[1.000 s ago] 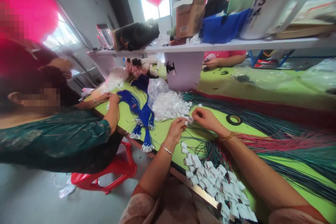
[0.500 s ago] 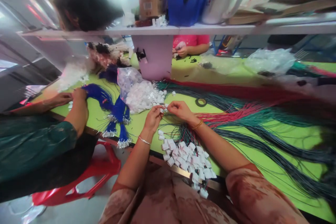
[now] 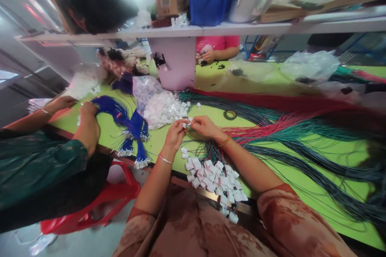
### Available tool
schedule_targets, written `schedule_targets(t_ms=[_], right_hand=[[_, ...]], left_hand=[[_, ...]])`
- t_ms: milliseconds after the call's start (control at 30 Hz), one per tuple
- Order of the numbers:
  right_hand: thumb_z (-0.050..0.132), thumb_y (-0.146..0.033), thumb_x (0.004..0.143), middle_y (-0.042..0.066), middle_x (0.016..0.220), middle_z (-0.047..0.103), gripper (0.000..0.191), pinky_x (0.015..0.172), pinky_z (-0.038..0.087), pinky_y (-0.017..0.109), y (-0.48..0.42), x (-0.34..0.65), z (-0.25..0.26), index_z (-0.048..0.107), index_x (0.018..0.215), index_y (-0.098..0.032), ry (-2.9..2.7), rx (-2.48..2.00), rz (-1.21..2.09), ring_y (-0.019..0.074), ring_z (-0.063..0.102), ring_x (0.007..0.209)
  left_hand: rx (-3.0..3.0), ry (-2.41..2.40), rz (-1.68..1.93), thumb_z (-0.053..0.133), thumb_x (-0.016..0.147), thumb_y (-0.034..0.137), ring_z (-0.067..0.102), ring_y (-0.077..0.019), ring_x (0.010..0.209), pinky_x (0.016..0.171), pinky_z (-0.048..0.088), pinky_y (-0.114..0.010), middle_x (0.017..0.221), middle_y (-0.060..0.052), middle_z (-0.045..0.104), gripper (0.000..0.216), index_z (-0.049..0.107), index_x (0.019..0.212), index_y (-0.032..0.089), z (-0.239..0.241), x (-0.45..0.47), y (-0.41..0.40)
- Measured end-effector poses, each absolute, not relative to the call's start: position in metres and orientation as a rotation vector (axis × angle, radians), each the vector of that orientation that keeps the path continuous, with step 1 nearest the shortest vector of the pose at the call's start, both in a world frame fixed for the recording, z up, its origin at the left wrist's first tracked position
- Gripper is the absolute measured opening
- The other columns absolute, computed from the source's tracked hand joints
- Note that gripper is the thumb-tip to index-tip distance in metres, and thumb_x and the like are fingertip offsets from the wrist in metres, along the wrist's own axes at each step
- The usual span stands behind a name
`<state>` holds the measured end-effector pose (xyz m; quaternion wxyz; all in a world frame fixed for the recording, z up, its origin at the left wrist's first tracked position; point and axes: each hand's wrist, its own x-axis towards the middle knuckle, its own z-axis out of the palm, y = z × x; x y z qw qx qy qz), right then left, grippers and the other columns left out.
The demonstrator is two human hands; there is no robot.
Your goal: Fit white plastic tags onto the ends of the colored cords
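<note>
My left hand (image 3: pixel 175 130) and my right hand (image 3: pixel 204 125) meet above the green table (image 3: pixel 301 176), fingers pinched together on a small white tag (image 3: pixel 187 122) between them. Thin green and red cords (image 3: pixel 271 136) run from under my hands out to the right. Below my wrists lies a cluster of folded white tags (image 3: pixel 215 178) near the table's front edge. A heap of loose white tags (image 3: pixel 164 108) on a clear bag sits just beyond my left hand.
A person in a green top (image 3: pixel 39 168) sits at my left on a red stool (image 3: pixel 99 209), handling blue cords (image 3: pixel 132 122). Another person in pink (image 3: pixel 217 46) works across the table. A tape roll (image 3: pixel 230 115), plastic bags (image 3: pixel 310 66) and a loaded shelf (image 3: pixel 241 28) stand behind.
The view swung right and down over the second. My hands stayed together, pinching at the tag, and the person at my left kept both hands on the blue cords.
</note>
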<state>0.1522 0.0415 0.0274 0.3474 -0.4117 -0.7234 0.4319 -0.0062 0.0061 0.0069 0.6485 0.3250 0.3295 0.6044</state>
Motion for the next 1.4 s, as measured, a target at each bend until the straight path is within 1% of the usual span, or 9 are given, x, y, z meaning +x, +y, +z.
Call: schedule_targets(t_ms=[100,267,500,967,1033,1133,1200,1300,1400], right_hand=[[0.050,-0.036,0.073,-0.004,0.056,0.043,0.024,0.052,0.026,0.021,0.041,0.150,0.024,0.053,0.061,-0.015,-1.876,-1.087,1.109,0.0081,0.034,0.054],[0.050,-0.037,0.077,-0.004,0.055,0.044,0.026,0.052,0.026,0.021,0.034,0.147,0.027,0.054,0.063,-0.015,-1.934,-1.079,1.017,0.0084,0.035,0.054],[0.050,-0.035,0.082,-0.002,0.062,0.052,0.025,0.055,0.029,0.021,0.037,0.158,0.034,0.061,0.075,-0.014,-2.039,-0.970,0.946,0.0092,0.039,0.056],[0.052,-0.031,0.079,-0.003,0.056,0.048,0.022,0.053,0.025,0.023,0.034,0.154,0.035,0.055,0.065,-0.015,-2.104,-1.033,0.832,0.0089,0.036,0.054],[0.050,-0.033,0.081,-0.002,0.060,0.052,0.023,0.055,0.029,0.022,0.040,0.160,0.040,0.057,0.068,-0.015,-2.088,-0.974,0.901,0.0095,0.039,0.057],[0.049,-0.034,0.083,0.000,0.067,0.058,0.025,0.059,0.033,0.022,0.049,0.170,0.049,0.060,0.074,-0.014,-2.014,-0.978,0.976,0.0108,0.045,0.062],[0.052,-0.032,0.081,0.001,0.067,0.059,0.021,0.059,0.032,0.022,0.049,0.170,0.049,0.060,0.073,-0.014,-2.122,-0.987,1.008,0.0110,0.046,0.062],[0.061,-0.025,0.073,0.000,0.066,0.060,0.011,0.058,0.030,0.023,0.039,0.160,0.037,0.061,0.069,-0.016,-2.443,-0.985,0.965,0.0110,0.045,0.060],[0.062,-0.018,0.071,0.001,0.065,0.060,0.006,0.057,0.027,0.025,0.027,0.149,0.019,0.059,0.066,-0.016,-2.578,-1.039,0.826,0.0114,0.042,0.059]], left_hand=[[0.773,0.784,1.389,0.074,0.073,0.029,0.057,-0.0091,0.070,0.065,0.044,-0.021,0.088,-0.004,0.068,0.020,0.066,0.085,0.015,0.008,-0.004,0.004],[0.896,0.931,1.405,0.078,0.067,0.033,0.048,-0.0065,0.056,0.054,0.038,-0.019,0.067,0.001,0.062,0.026,0.070,0.085,0.016,0.008,-0.002,0.003],[0.796,0.926,1.440,0.077,0.066,0.032,0.052,-0.0071,0.061,0.057,0.039,-0.020,0.080,-0.003,0.068,0.026,0.070,0.084,0.015,0.010,-0.004,0.005],[0.909,1.035,1.439,0.078,0.065,0.034,0.046,-0.0079,0.053,0.052,0.037,-0.020,0.063,0.001,0.060,0.024,0.071,0.079,0.016,0.010,0.001,0.003],[1.011,1.095,1.520,0.076,0.069,0.034,0.052,-0.0118,0.062,0.059,0.043,-0.023,0.070,-0.002,0.063,0.020,0.072,0.080,0.018,0.020,0.004,-0.005],[1.328,1.065,1.538,0.073,0.072,0.031,0.058,-0.0221,0.091,0.082,0.048,-0.033,0.091,-0.008,0.066,0.013,0.073,0.080,0.021,0.042,0.020,-0.031],[1.577,0.883,1.289,0.073,0.072,0.029,0.059,-0.0249,0.093,0.089,0.046,-0.039,0.093,-0.010,0.067,0.011,0.075,0.081,0.023,0.054,0.038,-0.055],[1.773,0.530,0.890,0.076,0.069,0.025,0.062,-0.0259,0.090,0.089,0.047,-0.040,0.091,-0.011,0.068,0.020,0.076,0.089,0.026,0.062,0.063,-0.086],[1.783,0.511,0.890,0.077,0.068,0.023,0.062,-0.0269,0.093,0.093,0.044,-0.040,0.095,-0.012,0.068,0.024,0.076,0.091,0.025,0.059,0.065,-0.089]])
